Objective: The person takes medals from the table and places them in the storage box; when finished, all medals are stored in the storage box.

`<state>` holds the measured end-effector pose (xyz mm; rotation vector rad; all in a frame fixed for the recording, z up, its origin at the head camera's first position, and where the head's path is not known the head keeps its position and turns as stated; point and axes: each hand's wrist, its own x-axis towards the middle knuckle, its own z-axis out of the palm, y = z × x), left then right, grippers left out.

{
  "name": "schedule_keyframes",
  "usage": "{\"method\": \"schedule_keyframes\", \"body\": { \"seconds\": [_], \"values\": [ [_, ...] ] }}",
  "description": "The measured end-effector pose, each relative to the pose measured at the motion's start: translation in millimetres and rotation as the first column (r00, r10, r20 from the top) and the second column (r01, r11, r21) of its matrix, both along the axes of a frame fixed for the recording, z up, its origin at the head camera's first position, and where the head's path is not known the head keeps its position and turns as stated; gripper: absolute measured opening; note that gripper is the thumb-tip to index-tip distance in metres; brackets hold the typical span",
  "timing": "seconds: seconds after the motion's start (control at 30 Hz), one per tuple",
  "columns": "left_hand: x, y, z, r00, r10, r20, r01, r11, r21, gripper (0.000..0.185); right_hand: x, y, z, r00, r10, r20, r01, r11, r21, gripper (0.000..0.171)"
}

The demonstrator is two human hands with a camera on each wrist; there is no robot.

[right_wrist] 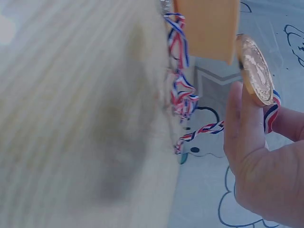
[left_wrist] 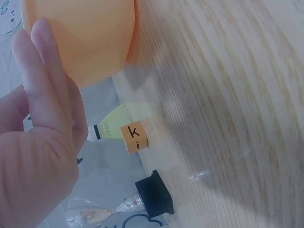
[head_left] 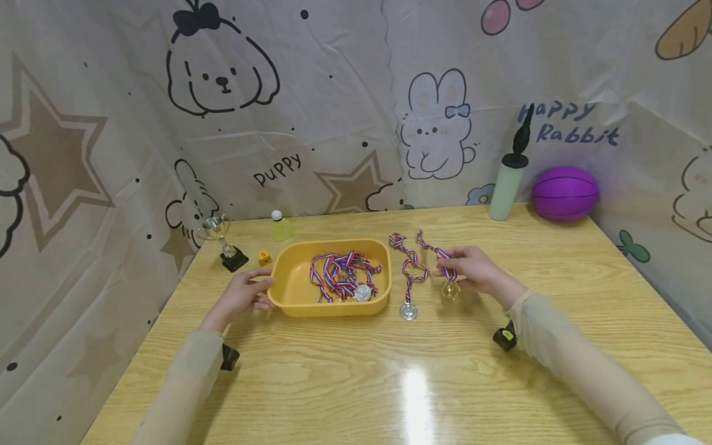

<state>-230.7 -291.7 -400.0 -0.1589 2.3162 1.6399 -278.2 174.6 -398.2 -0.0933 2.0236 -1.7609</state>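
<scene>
A yellow plastic basin (head_left: 289, 278) stands on the table, holding tangled striped ribbons (head_left: 334, 272) and medals, a silver one (head_left: 363, 292) among them. At its left end is my left hand (head_left: 248, 290), its straight fingers against the basin's wall (left_wrist: 90, 38) in the left wrist view. My right hand (head_left: 473, 267) pinches the red, white and blue ribbon of a gold medal (head_left: 450, 290) just above its disc. That medal's face (right_wrist: 258, 71) shows in the right wrist view; its ribbon trails toward the table. Between basin and right hand lies a silver medal (head_left: 408, 311) with its ribbon (head_left: 414, 269) stretched out behind.
Beyond my left hand stand a small trophy cup (head_left: 227, 244), a yellow letter cube (head_left: 264, 258) and a yellow shuttlecock (head_left: 282, 227). A green hand pump (head_left: 508, 185) and a purple ball (head_left: 565, 193) stand at the back right, before a printed curtain (head_left: 345, 123).
</scene>
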Motion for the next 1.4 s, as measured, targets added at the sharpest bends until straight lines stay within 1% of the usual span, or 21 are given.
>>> {"method": "schedule_keyframes", "body": {
  "seconds": [0.1,0.2,0.4,0.57,0.8,0.97,1.07,1.2,1.3,1.4],
  "values": [
    [-0.5,0,-0.9,1.000,0.007,0.003,-0.007,1.000,-0.004,0.050,-1.5,-2,7.9,1.000,0.003,-0.018,-0.003,1.000,-0.006,0.037],
    [-1.1,-1,-1.8,1.000,0.010,0.004,-0.010,1.000,-0.009,0.049,-3.4,-4,16.1,0.999,0.004,-0.038,-0.004,1.000,-0.009,0.038],
    [-1.6,-1,-2.2,1.000,0.010,-0.003,-0.010,1.000,-0.029,0.048,-6.6,-14,33.1,0.998,0.001,-0.070,-0.001,1.000,-0.004,0.034],
    [-1.5,-1,-1.6,1.000,0.016,0.001,-0.016,1.000,-0.027,0.048,-7.9,-26,52.5,0.997,-0.014,-0.079,0.014,1.000,0.009,0.028],
    [2.5,-2,1.3,0.999,-0.025,-0.025,0.026,1.000,0.015,0.053,-11.2,-47,75.0,0.994,-0.027,-0.102,0.028,1.000,0.004,0.021],
    [0.2,-2,-1.2,1.000,0.001,-0.011,-0.001,1.000,-0.018,0.049,-9.9,-64,91.8,0.991,-0.019,-0.129,0.018,1.000,-0.009,0.019],
    [-1.5,-3,-3.2,1.000,0.004,-0.008,-0.004,1.000,-0.025,0.049,-8.2,-76,102.0,0.989,-0.013,-0.145,0.007,0.999,-0.042,0.016],
    [-1.5,-4,-3.2,1.000,-0.002,-0.011,0.002,1.000,-0.021,0.049,-4.6,-92,113.6,0.986,0.003,-0.167,-0.022,0.993,-0.116,0.011],
    [-0.8,-3,-2.5,1.000,0.001,-0.013,-0.001,1.000,-0.020,0.048,-2.1,-104,117.7,0.984,0.018,-0.177,-0.050,0.983,-0.176,0.008],
    [-0.9,-3,-3.1,1.000,0.004,-0.014,-0.004,1.000,-0.023,0.048,-0.2,-117,116.4,0.984,0.032,-0.176,-0.068,0.977,-0.203,0.007]
  ]
}}
